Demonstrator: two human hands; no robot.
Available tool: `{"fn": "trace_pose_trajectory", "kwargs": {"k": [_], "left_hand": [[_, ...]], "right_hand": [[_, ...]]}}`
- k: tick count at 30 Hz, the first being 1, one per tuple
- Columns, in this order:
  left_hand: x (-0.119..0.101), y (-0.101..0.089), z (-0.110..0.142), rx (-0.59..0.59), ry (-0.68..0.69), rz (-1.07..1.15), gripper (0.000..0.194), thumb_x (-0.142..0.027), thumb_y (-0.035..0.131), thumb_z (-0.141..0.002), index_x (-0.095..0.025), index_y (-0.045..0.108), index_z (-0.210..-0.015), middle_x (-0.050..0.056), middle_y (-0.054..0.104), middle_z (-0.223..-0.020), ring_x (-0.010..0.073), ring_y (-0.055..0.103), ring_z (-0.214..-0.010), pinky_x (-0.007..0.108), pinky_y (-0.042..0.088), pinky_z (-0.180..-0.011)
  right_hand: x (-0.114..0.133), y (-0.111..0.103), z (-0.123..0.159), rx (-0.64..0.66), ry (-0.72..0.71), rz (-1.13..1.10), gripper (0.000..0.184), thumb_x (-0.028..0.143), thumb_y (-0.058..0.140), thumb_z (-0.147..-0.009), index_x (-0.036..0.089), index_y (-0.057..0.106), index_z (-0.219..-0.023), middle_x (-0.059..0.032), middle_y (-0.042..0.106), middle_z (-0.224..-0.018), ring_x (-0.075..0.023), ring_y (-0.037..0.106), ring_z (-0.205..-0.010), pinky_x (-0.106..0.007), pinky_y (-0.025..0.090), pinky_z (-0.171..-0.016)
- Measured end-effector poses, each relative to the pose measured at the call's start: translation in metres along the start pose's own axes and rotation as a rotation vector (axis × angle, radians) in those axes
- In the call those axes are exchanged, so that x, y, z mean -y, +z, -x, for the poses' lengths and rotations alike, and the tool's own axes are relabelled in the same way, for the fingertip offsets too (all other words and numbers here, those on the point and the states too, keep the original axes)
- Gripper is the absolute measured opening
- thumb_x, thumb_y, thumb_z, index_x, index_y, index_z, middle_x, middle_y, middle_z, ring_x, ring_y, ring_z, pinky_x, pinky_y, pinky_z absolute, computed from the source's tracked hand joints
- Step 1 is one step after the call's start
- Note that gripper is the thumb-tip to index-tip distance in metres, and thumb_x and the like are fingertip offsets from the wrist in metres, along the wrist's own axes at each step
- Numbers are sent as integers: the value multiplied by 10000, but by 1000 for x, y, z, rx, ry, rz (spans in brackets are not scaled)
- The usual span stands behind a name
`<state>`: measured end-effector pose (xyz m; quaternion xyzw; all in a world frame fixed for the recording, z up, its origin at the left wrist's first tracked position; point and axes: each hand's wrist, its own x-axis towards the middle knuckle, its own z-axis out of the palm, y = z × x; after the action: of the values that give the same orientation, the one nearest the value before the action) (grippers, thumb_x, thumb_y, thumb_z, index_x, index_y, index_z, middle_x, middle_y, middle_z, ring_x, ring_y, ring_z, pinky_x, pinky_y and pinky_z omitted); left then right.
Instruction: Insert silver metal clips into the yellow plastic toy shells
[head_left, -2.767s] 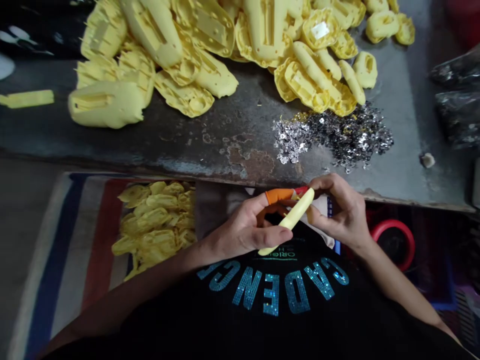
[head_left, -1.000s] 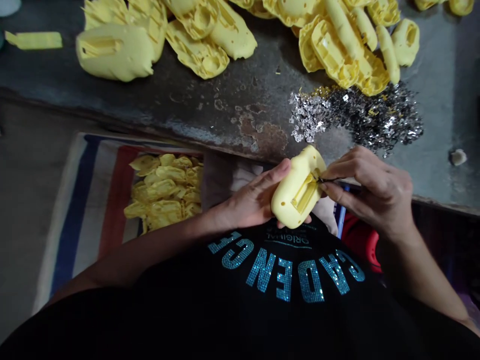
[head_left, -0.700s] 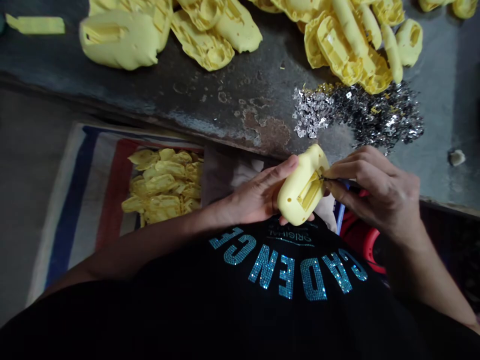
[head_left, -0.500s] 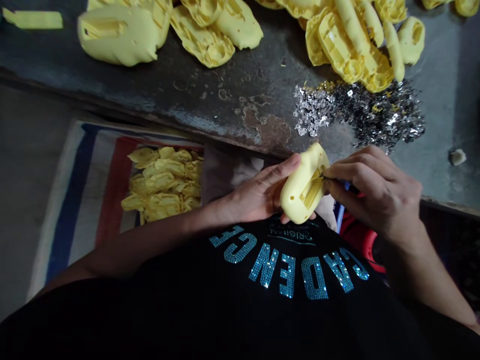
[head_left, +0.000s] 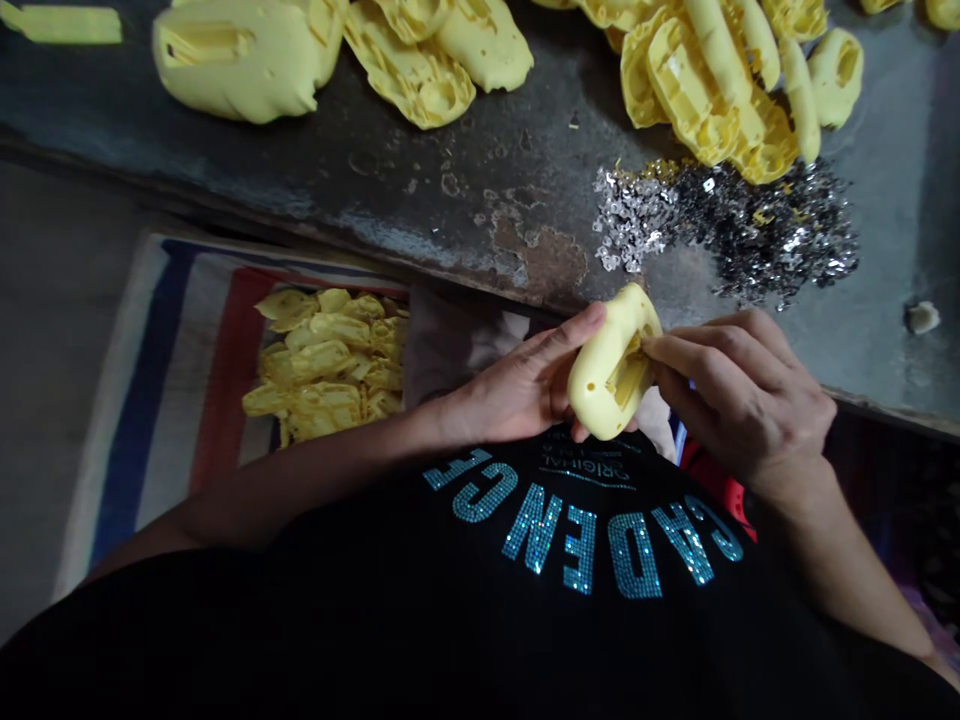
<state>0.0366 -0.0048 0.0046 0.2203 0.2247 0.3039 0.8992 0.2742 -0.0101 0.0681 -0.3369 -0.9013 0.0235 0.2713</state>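
A yellow plastic shell (head_left: 602, 385) with a long recess is held tilted in front of my chest. My left hand (head_left: 536, 385) grips it from the left, thumb along its upper side and fingers beneath. The fingertips of my right hand (head_left: 739, 385) are pinched together at the right edge of the recess. Whatever they hold there is hidden or too small to make out. Just beyond the shell, a heap of small shiny metal pieces (head_left: 787, 235) lies on the dark worktop (head_left: 465, 215).
More yellow shells (head_left: 697, 85) are piled behind the metal pieces, with others (head_left: 247, 60) at the far left. Below the worktop's edge, a striped sack (head_left: 169, 400) lies beside a heap of yellow parts (head_left: 322, 365). A small whitish lump (head_left: 922, 318) sits at the right.
The shell has turned slightly in my left hand. My right fingertips stay at the recess, a little further in, and the right hand has shifted slightly down.
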Motion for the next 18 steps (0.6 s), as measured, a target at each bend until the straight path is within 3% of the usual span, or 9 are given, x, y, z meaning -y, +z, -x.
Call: {"fn": "trace_pose_trajectory", "kwargs": {"k": [4, 8, 12, 18], "left_hand": [[0, -2, 0, 41, -10, 0, 791, -794, 851, -975, -205, 735, -1491, 152, 876, -1203, 240, 842, -795, 243, 557, -477], [2, -1, 1, 22, 1, -8, 837, -807, 851, -969, -194, 713, -1523, 165, 880, -1185, 264, 858, -820, 246, 551, -484], [5, 4, 4, -9, 72, -60, 820, -791, 865, -978, -223, 719, -1551, 130, 878, -1129, 243, 834, -830, 295, 636, -628], [6, 10, 11, -63, 95, -91, 823, -784, 941, -916, -242, 741, -1502, 124, 873, -1202, 259, 846, -997, 312, 683, -780]], "right_hand": [[0, 1, 5, -69, 80, -72, 363, 120, 769, -1093, 338, 788, -1383, -49, 893, -1134, -256, 770, -904, -456, 641, -820], [-8, 5, 13, -142, 316, -246, 245, 240, 876, -1056, 346, 820, -1270, -45, 877, -1133, -265, 795, -949, -452, 647, -802], [-18, 9, 17, -43, 524, -566, 394, 428, 952, -1010, 349, 797, -1363, -70, 829, -1310, -278, 810, -1091, -430, 691, -822], [-24, 15, 10, 13, 639, -861, 487, 518, 1007, -948, 330, 800, -1347, -67, 815, -1329, -245, 785, -1118, -373, 712, -851]]}}
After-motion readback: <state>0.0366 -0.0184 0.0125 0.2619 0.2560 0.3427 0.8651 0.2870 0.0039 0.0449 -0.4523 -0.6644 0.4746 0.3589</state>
